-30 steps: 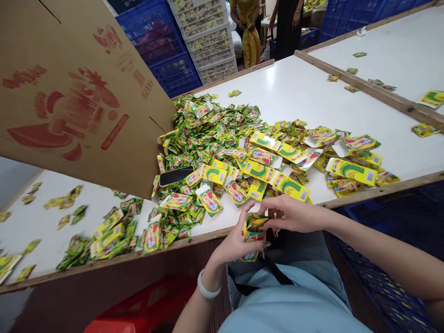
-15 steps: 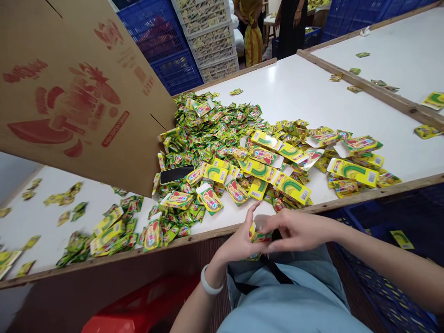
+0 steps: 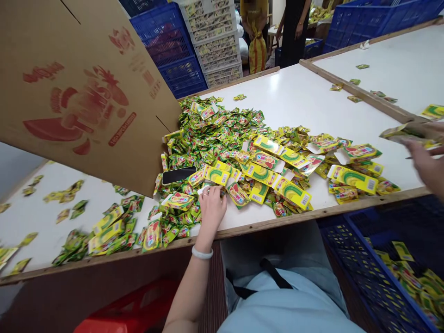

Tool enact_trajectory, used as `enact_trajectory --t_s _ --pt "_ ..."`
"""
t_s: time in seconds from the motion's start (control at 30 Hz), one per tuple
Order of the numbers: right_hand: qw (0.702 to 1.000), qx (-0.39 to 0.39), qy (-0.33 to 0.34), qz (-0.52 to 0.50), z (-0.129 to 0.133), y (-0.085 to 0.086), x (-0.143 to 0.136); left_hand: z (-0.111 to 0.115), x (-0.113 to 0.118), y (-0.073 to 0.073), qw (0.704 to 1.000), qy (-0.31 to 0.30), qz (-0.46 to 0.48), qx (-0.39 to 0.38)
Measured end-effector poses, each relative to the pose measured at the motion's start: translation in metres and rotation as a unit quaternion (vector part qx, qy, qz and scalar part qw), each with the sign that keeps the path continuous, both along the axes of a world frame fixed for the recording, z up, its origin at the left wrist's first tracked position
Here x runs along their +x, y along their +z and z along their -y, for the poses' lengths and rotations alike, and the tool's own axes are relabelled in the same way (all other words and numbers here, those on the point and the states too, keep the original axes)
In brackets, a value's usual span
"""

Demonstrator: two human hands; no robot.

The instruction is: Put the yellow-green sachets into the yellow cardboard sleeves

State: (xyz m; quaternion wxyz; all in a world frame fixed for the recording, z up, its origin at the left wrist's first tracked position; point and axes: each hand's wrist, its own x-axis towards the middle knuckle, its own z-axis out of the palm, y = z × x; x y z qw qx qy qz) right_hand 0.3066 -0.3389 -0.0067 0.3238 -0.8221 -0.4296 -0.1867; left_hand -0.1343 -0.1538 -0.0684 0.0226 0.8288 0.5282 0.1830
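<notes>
Near the front edge of the worktop (image 3: 284, 99), your left hand (image 3: 212, 206) bends over a candy carton (image 3: 201, 190); farther right, your blurred right hand (image 3: 428, 162) overlaps a sachet (image 3: 397, 132). I can't tell either grip.

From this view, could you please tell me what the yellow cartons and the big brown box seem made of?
Yellow cartons: likely thin printed paperboard, glossy; sharp folded edges and bright highlights suggest it.
Big brown box: apparently matte cardboard, perhaps corrugated, given its dull brown, red-printed face.
</notes>
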Motion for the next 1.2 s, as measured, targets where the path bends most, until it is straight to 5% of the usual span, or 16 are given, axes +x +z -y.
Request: enact_trajectory --t_s 0.1,0.2,0.3,0.5,0.6,0.7,0.87,1.03,1.2 --pt "0.988 -0.083 0.133 -0.017 -0.018 -0.019 -0.067 0.0 0.01 -0.003 0.998 -0.016 0.021 0.052" --pt "0.912 -0.254 0.319 -0.038 -0.036 -0.045 -0.154 0.014 0.027 -0.007 0.988 -0.104 0.075 0.082" --pt "0.865 -0.372 0.335 0.016 -0.051 -0.056 -0.2 0.02 0.036 -0.01 0.983 -0.176 0.02 0.05" --pt "0.851 -0.395 0.344 0.035 -0.065 -0.055 -0.188 0.01 0.031 -0.011 0.992 -0.068 -0.106 0.02" --pt "0.862 -0.356 0.359 -0.027 -0.067 -0.062 -0.181 0.005 0.04 -0.016 0.987 -0.116 -0.109 0.019" --pt "0.875 -0.241 0.359 -0.216 -0.066 -0.073 -0.179 -0.006 0.053 -0.02 0.983 -0.143 -0.116 -0.004" --pt "0.794 -0.101 0.407 -0.441 -0.058 -0.076 -0.181 -0.015 0.045 -0.009 0.986 -0.138 0.04 -0.082" --pt "0.796 0.0 0.468 -0.385 -0.065 -0.053 -0.199 0.018 0.032 0.018 0.908 -0.187 0.223 -0.303" --pt "0.731 -0.031 0.437 -0.523 -0.074 -0.062 -0.223 0.052 0.03 0.03 0.856 -0.205 0.279 -0.383"
